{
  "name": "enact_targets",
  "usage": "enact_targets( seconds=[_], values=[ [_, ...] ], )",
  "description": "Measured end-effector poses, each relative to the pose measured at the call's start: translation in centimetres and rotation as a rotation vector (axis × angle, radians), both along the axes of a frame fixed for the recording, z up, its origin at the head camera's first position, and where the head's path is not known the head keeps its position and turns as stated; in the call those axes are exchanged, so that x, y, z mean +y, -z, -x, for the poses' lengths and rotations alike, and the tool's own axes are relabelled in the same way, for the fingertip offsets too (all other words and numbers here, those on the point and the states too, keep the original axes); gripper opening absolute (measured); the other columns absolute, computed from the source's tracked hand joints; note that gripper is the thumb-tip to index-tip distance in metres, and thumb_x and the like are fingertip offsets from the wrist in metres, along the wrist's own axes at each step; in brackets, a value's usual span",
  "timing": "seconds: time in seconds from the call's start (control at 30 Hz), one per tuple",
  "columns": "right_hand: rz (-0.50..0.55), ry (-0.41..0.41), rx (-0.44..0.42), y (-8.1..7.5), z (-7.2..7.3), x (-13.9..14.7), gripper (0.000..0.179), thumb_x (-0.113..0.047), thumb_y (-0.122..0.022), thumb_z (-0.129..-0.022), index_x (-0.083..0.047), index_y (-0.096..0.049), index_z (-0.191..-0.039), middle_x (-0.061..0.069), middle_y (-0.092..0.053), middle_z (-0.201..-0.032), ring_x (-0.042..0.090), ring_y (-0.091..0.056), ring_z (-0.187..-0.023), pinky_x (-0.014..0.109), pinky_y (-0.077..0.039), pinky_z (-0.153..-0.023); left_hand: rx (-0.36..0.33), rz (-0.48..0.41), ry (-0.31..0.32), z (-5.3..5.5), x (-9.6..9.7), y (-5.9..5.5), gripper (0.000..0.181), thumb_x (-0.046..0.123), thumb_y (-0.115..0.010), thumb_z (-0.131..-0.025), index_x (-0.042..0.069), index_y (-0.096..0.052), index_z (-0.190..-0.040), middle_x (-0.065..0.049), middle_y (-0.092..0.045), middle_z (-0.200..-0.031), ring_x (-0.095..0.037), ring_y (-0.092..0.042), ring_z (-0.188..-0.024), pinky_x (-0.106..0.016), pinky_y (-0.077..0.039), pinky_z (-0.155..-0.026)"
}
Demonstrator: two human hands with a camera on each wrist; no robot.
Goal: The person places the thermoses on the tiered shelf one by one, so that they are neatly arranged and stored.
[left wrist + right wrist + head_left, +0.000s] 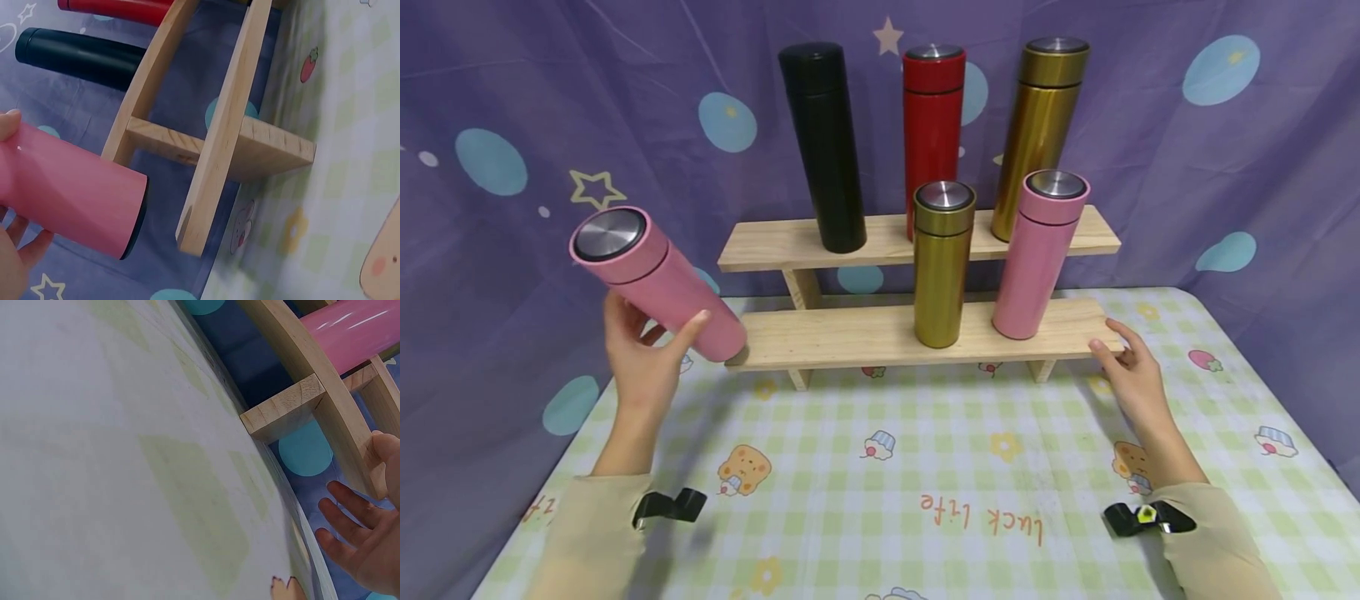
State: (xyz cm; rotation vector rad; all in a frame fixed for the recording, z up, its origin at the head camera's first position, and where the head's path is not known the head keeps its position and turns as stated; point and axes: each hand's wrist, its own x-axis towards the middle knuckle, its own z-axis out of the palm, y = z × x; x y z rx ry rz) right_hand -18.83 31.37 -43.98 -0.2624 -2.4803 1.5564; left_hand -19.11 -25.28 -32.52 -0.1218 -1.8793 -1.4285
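My left hand (643, 362) grips a pink thermos bottle (662, 283) around its body. The bottle leans with its silver-topped lid up and left, its base at the left end of the lower shelf; in the left wrist view the dark base (135, 219) shows apart from the board. My right hand (1131, 371) pinches the right end of the two-tier wooden rack (842, 337), other fingers (347, 522) spread in the right wrist view. On the lower shelf stand a gold thermos (942, 275) and another pink thermos (1037, 267).
Along the upper shelf stand a black thermos (826, 158), a red thermos (932, 125) and a second gold thermos (1037, 142). A green-checked tablecloth (940, 450) lies under the rack. Behind hangs a purple curtain (647, 75) with stars and blue spots.
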Motion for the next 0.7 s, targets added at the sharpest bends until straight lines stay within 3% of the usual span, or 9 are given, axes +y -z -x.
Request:
enact_targets(
  seconds=[0.47,0.7],
  values=[
    [-0.001,0.016,0.004,-0.2,-0.1,-0.2,0.07,-0.05,-0.054,-0.098,-0.019,-0.031,-0.157,0.008,-0.06,-0.107,0.012,-0.057,-0.092,0.013,-0.045,-0.069,-0.026,0.026,0.104,0.2,2.8,0.2,0.075,-0.006,-0.081,-0.075,0.013,-0.047,-0.14,0.006,-0.058,-0.121,-0.014,-0.058,-0.106,-0.022,-0.047,-0.085],
    [0.003,-0.002,0.007,0.1,0.0,0.0,0.07,-0.049,-0.054,-0.099,-0.018,-0.029,-0.157,0.018,-0.059,-0.118,0.007,-0.057,-0.096,0.012,-0.045,-0.073,-0.028,0.01,0.168,0.4,4.3,0.2,0.075,-0.006,-0.081,-0.075,0.014,-0.048,-0.14,0.004,-0.058,-0.121,-0.015,-0.057,-0.108,-0.024,-0.046,-0.086]
  ],
)
